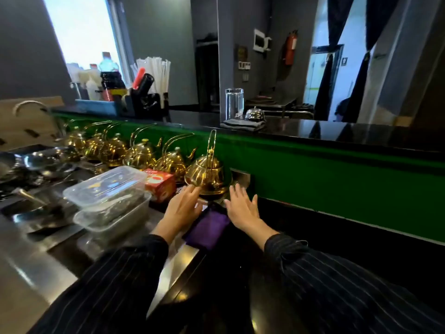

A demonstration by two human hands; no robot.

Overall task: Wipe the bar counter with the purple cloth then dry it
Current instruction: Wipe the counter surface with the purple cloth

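Observation:
A folded purple cloth (208, 228) lies on the lower work surface, between my two hands. My left hand (183, 208) hovers just left of it, fingers spread, holding nothing, its fingertips close to a gold teapot (206, 174). My right hand (240, 207) is open just right of the cloth, palm down, fingers apart. Both arms wear dark pinstriped sleeves. The black bar counter (337, 135) runs across above a green front panel (325, 179). A folded grey cloth (242, 124) lies on that counter.
A row of gold teapots (139, 153) lines the green panel. Two stacked clear plastic containers (110, 198) and a red box (160, 185) sit to the left. On the counter stand a glass (234, 103), a service bell (254, 114) and a caddy of straws and bottles (134, 92).

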